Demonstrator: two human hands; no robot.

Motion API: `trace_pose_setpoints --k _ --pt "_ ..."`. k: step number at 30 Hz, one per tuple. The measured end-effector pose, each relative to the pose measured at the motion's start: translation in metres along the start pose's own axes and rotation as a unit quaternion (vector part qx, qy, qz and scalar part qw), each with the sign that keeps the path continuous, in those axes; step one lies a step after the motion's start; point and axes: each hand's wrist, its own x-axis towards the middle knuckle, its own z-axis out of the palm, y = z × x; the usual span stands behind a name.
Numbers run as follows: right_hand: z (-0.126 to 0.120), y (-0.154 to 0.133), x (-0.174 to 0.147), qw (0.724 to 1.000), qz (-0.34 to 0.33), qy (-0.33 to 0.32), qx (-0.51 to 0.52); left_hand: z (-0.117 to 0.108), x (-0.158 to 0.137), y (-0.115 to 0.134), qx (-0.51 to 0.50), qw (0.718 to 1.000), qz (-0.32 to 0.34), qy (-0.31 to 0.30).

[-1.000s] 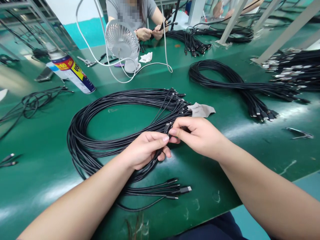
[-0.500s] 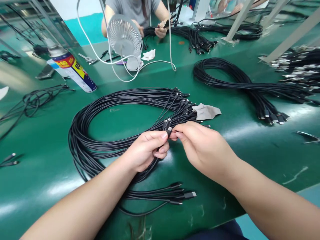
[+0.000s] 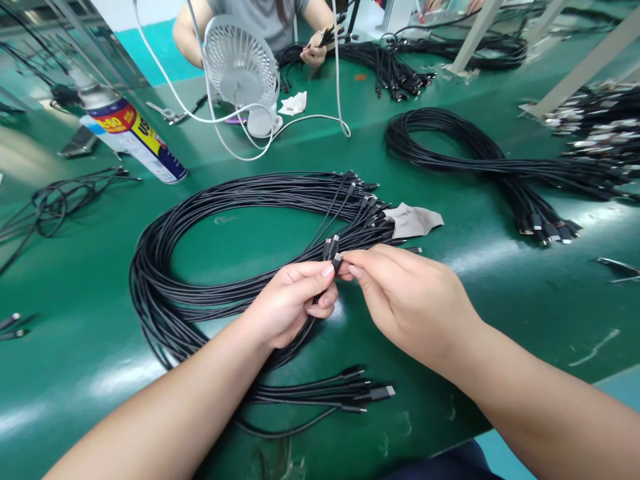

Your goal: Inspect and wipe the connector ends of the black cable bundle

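My left hand point(image 3: 300, 293) is closed around a few black USB cables point(image 3: 331, 247), their metal-tipped plugs sticking up past the thumb. My right hand point(image 3: 410, 293) meets it from the right, thumb and forefinger pinched beside one plug; whatever is between those fingertips is hidden. Behind both hands a big coil of black cables point(image 3: 165, 267) lies on the green table, its plug ends gathered at the right near a crumpled grey-white cloth point(image 3: 413, 220). Below the hands, several cable ends with plugs point(image 3: 350, 393) rest near the table's front edge.
A spray can point(image 3: 135, 137) stands at the back left, beside a small white fan point(image 3: 243, 67) with a looping white cord. Another cable bundle point(image 3: 450, 143) lies at the right, near pliers point(image 3: 620, 268). Across the table sits a co-worker point(image 3: 260, 27) holding cables.
The view has shifted slightly, so the table's contents appear a little further left. Both my hands keep the same hold. Across the table, the co-worker's arm has moved outward to the left.
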Motion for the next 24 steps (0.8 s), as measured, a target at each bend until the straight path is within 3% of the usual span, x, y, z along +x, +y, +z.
trace_pose_setpoints --k 4,9,12,16,19,24 --pt "-0.007 0.005 0.003 0.991 0.065 -0.041 0.106 0.000 0.002 0.002 -0.017 0.999 0.012 0.033" --pt "-0.016 0.020 0.006 0.955 0.144 -0.126 0.228 -0.003 0.004 0.003 -0.023 0.997 0.031 0.060" --pt "-0.016 0.026 0.006 0.930 0.162 -0.193 0.268 -0.004 0.004 0.002 -0.024 0.998 0.024 0.044" --pt "-0.010 0.026 0.006 0.906 0.179 -0.215 0.319 -0.003 0.002 0.001 -0.018 1.000 -0.013 0.005" --pt "-0.008 0.026 0.007 0.902 0.187 -0.221 0.321 -0.001 0.002 0.001 -0.012 1.000 -0.022 0.001" --pt "-0.015 0.029 0.010 0.918 0.178 -0.241 0.261 -0.001 0.003 0.001 -0.010 1.000 -0.009 0.015"
